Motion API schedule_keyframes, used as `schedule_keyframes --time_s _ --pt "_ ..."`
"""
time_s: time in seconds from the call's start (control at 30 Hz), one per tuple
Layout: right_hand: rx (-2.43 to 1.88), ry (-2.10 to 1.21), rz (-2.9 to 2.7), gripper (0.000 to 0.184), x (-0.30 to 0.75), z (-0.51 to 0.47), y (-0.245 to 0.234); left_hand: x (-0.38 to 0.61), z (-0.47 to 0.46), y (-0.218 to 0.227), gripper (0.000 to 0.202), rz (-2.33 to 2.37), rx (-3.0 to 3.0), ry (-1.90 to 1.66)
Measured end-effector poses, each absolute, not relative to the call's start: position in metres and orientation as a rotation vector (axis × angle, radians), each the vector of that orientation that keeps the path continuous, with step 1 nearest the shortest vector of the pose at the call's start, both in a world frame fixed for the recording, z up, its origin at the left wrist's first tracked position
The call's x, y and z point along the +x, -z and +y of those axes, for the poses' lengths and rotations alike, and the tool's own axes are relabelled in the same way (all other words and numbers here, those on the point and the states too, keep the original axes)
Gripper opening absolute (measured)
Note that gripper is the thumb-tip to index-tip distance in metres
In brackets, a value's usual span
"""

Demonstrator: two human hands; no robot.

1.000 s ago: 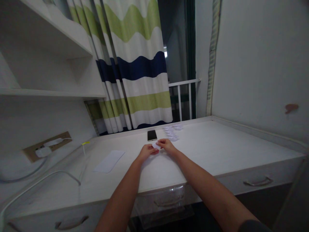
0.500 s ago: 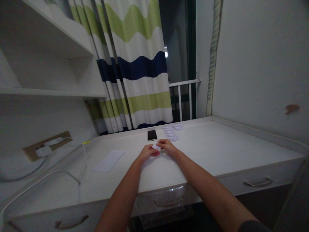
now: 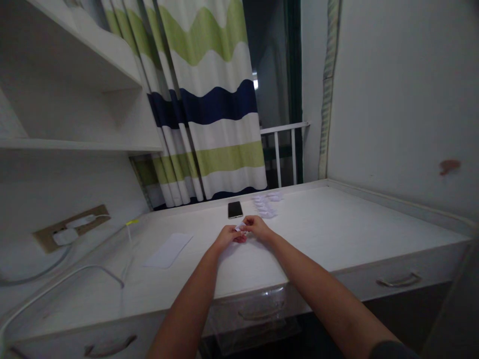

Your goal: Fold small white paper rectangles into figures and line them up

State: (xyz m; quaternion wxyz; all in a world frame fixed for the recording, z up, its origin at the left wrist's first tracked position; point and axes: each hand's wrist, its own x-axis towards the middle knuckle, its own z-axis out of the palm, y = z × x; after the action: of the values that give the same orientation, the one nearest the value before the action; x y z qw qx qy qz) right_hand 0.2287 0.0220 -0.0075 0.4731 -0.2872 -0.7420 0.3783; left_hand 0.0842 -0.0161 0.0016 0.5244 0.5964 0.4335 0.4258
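My left hand (image 3: pixel 227 238) and my right hand (image 3: pixel 257 228) meet above the white desk (image 3: pixel 329 224), pinching a small piece of white paper (image 3: pixel 241 228) between their fingertips. Most of that piece is hidden by my fingers. Just beyond my hands lies a black smartphone (image 3: pixel 235 210). Several small folded white paper pieces (image 3: pixel 266 205) are scattered to its right. A flat white paper sheet (image 3: pixel 168 250) lies on the desk to the left of my left hand.
A power strip (image 3: pixel 71 231) with white plugs is set in the left wall, and a white cable (image 3: pixel 63 277) runs along the desk's left side. Shelves stand above at left. A striped curtain (image 3: pixel 209 99) hangs behind the desk. Drawers with metal handles sit below its front edge.
The paper piece shows less between my fingers than before, and my hands have drawn slightly closer together. The view has shifted slightly.
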Motion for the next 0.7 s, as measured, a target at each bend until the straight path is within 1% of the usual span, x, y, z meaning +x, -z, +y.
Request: schedule_keyframes --time_s 0.2,0.33,0.53,0.7 --pt "-0.666 -1.084 -1.737 0.031 0.228 0.016 0.002 0.085 -0.018 -0.002 0.031 1.009 1.466 -1.016" --pt "-0.653 -1.102 -1.702 0.029 0.230 0.011 -0.002 0.086 -0.020 -0.003 0.037 0.971 1.486 -1.001" --pt "-0.683 -1.199 -1.614 0.029 0.230 0.012 -0.003 0.085 -0.018 -0.002 0.038 0.957 1.506 -1.023" --pt "-0.703 -1.158 -1.570 0.026 0.230 0.017 -0.001 0.085 -0.016 -0.003 0.036 1.040 1.500 -1.087"
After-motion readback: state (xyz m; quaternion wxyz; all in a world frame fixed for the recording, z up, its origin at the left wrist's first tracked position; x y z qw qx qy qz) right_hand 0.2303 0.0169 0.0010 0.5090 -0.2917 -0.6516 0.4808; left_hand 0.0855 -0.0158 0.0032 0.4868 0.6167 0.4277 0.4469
